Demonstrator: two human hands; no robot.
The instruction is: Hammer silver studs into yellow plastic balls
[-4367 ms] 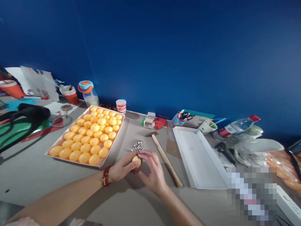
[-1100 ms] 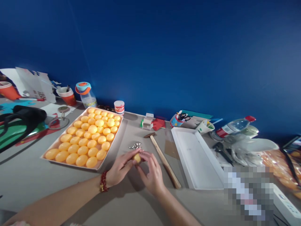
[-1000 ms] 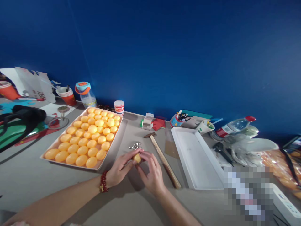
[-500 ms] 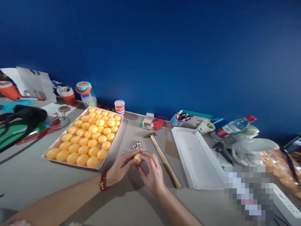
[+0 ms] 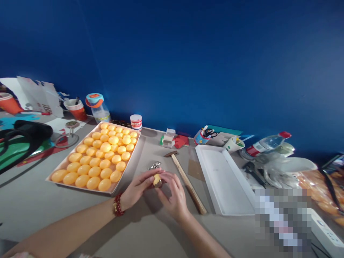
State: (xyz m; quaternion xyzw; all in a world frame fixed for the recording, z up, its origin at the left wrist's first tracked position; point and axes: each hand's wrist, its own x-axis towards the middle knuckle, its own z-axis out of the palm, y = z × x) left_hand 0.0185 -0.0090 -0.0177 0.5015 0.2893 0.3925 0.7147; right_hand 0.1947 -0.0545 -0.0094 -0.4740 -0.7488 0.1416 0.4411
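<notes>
Between the fingertips of both hands is a small round yellow ball with a dark patch on its lower side; what the patch is I cannot tell. My left hand, with a red bead bracelet at the wrist, pinches it from the left. From the right, my right hand closes around it with bent fingers. Just beyond the fingertips lies a small pile of shiny silver pieces, partly covered by the hands. A wooden-handled hammer rests on the table right of my right hand.
To the left stands a shallow tray of orange balls. A long white tray lies right of the hammer. Behind are small boxes, a pen holder and a white-and-red tub. A plastic bottle leans at the right.
The yellow ball has turned in my fingers, so its dark patch now shows more. Both hands stay in nearly the same place.
</notes>
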